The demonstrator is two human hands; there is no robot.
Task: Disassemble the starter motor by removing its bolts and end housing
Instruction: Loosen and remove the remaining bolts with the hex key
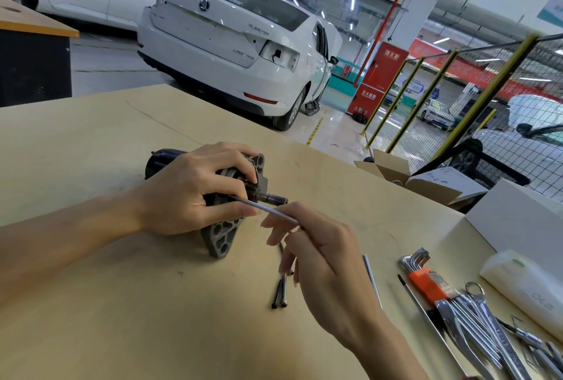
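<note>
The starter motor [222,236] lies on the wooden table [91,142], its grey end housing and short shaft pointing right. My left hand [189,191] grips the housing from above, thumb under it. My right hand [316,255] pinches a long thin silver bolt [268,210] that runs slanted from the housing towards me. Two dark bolts [280,293] lie side by side on the table below my right hand. Another long silver bolt [372,280] lies further right.
A set of hex keys in an orange holder [422,276], a thin dark rod [426,317] and several chrome wrenches [484,331] lie at the right. A white box [511,224] and a plastic-wrapped roll [524,285] stand at the right edge. White cars are parked beyond the table.
</note>
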